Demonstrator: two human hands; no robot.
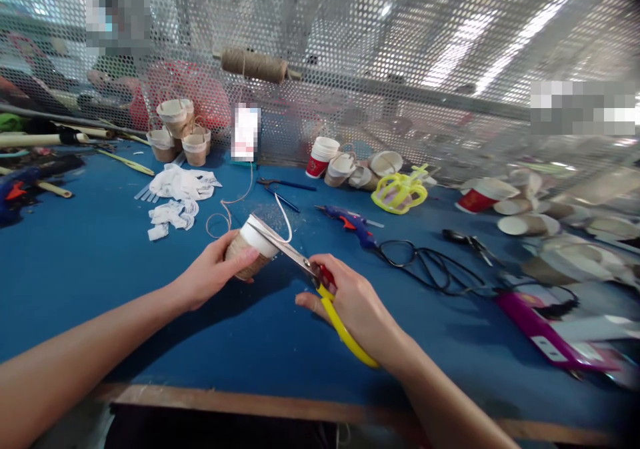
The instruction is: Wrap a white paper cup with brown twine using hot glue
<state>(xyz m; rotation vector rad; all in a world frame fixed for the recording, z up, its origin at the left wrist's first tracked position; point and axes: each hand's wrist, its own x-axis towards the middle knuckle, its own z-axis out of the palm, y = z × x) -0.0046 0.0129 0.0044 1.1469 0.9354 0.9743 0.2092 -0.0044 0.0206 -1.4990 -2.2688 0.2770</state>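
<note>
My left hand (220, 265) is closed around a white paper cup (256, 237) whose lower part is wrapped in brown twine. The cup is held tilted above the blue table. In my right hand (355, 302) is a pair of scissors (345, 332) with yellow and red handles. Its blades lie across the cup's upper edge, where a curled white strip (286, 217) stands away from the rim. Whether the blades are fully closed I cannot tell. A thin cord (223, 219) loops on the table just behind the cup.
White lace (183, 185) lies left of centre, with twine-wrapped cups (175, 132) stacked behind. Pliers (287, 184), a blue glue gun (350, 223) with a black cable and a yellow crown-shaped frame (399, 192) are further back. A purple power strip (537, 335) lies right. A twine spool (254, 65) hangs on the mesh.
</note>
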